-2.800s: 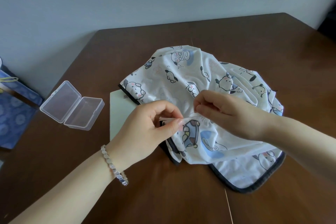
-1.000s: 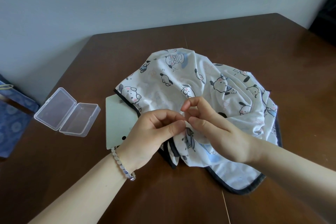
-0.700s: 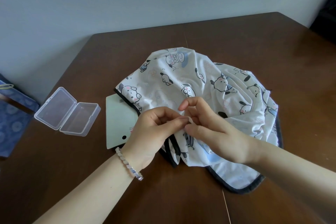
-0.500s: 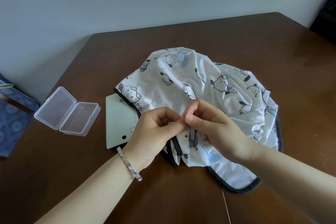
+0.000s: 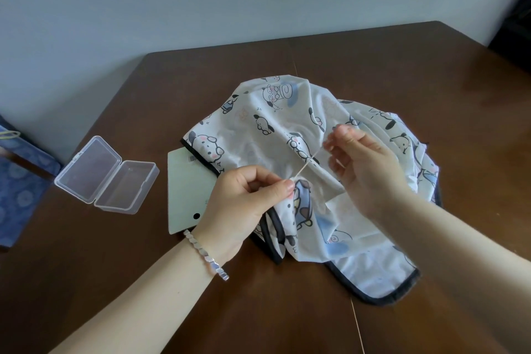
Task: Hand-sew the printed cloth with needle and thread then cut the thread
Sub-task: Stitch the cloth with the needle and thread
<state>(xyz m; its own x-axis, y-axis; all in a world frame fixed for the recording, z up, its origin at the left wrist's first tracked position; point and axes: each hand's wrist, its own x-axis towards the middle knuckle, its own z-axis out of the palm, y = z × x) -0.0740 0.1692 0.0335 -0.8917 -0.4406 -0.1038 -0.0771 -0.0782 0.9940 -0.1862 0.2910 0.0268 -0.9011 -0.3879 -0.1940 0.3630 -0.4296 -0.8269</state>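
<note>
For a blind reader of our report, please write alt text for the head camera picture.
The left hand pinches a fold of printed cloth while the right hand holds a pale thread taut from it. An open clear plastic box lies left on the brown table.

The printed cloth (image 5: 287,123) is a thin, soft fabric, white and matt, lying in loose creases. Its edge carries a dark, thicker cloth binding (image 5: 382,300). The thread (image 5: 309,162) is a pale, dull fibre. The table (image 5: 143,282) is smooth dark brown wood with a low sheen. The box (image 5: 94,172) is clear, glossy hard plastic. The card (image 5: 186,181) looks like matt pale green paper. The bracelet (image 5: 207,257) is bright polished metal in faceted links. The wall (image 5: 201,8) is flat and matt.
</note>
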